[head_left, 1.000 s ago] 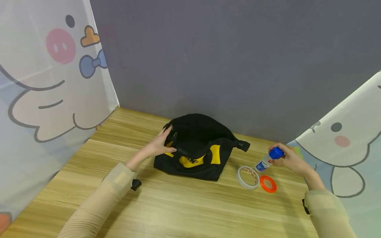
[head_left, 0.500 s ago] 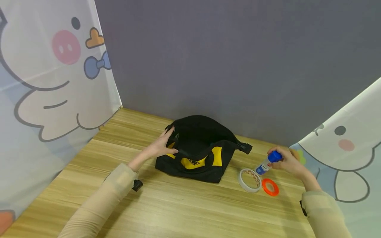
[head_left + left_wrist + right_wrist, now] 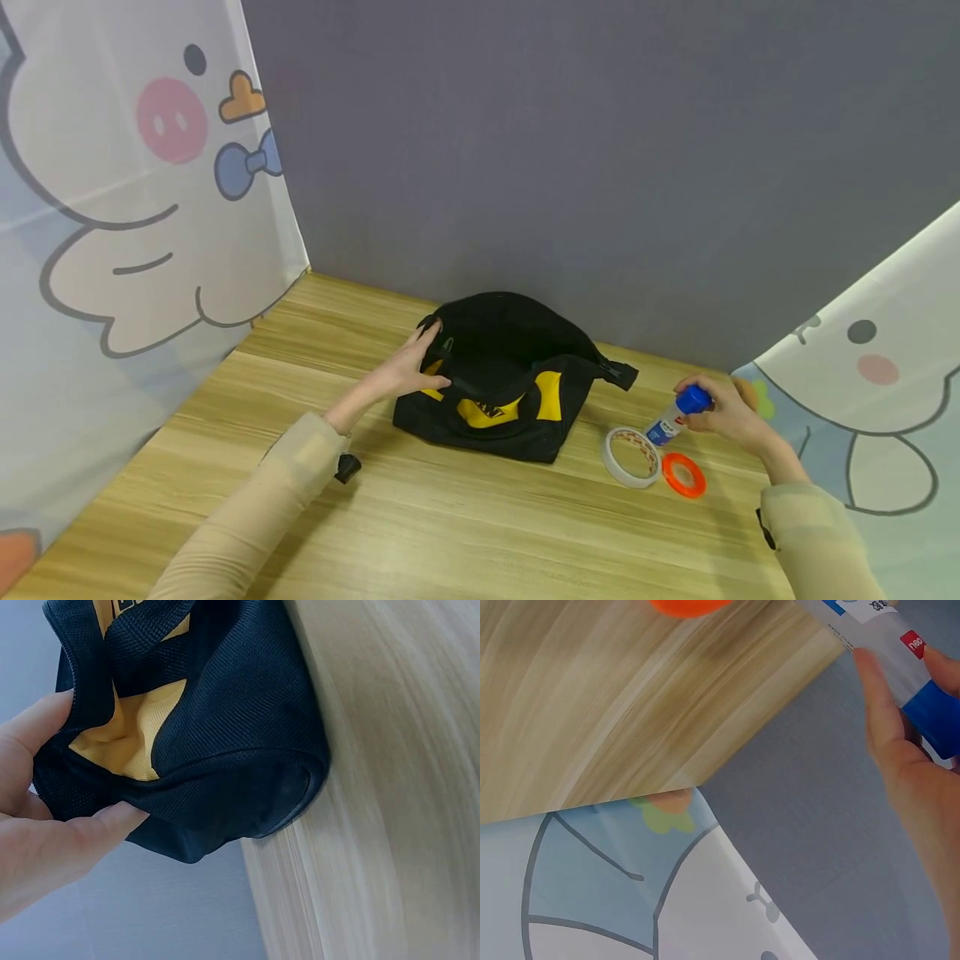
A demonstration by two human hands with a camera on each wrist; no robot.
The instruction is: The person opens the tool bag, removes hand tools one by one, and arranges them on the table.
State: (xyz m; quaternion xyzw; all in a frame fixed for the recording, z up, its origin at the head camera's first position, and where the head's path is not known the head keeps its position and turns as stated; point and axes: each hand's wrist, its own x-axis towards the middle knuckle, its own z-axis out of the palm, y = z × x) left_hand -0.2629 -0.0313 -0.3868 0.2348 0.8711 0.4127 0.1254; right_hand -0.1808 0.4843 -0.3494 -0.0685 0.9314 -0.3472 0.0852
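A black and yellow fabric bag (image 3: 480, 443) lies on the table with its zipped mouth gaping upward. My left hand (image 3: 400, 372) holds the left end of that mouth. In the left wrist view its fingertips sit at the zip edge and on the side of the bag (image 3: 232, 712), one tip hidden behind the edge. Over on the right, my right hand (image 3: 727, 408) grips a clear bottle, a glue bottle by its look (image 3: 666, 428), near its blue cap (image 3: 934, 716). The bottle leans, its lower end just behind two tape rolls.
A white tape roll (image 3: 636, 482) and a smaller orange tape roll (image 3: 699, 485) lie side by side, right of the bag. A grey wall (image 3: 570, 167) rises behind the table (image 3: 450, 533), and cartoon-printed cloths (image 3: 135, 275) flank it on both sides.
The head view has shifted slightly, moving the scene a little down and right in it. The bottle's capped end has tipped slightly toward the tape rolls. The left hand keeps its place on the bag.
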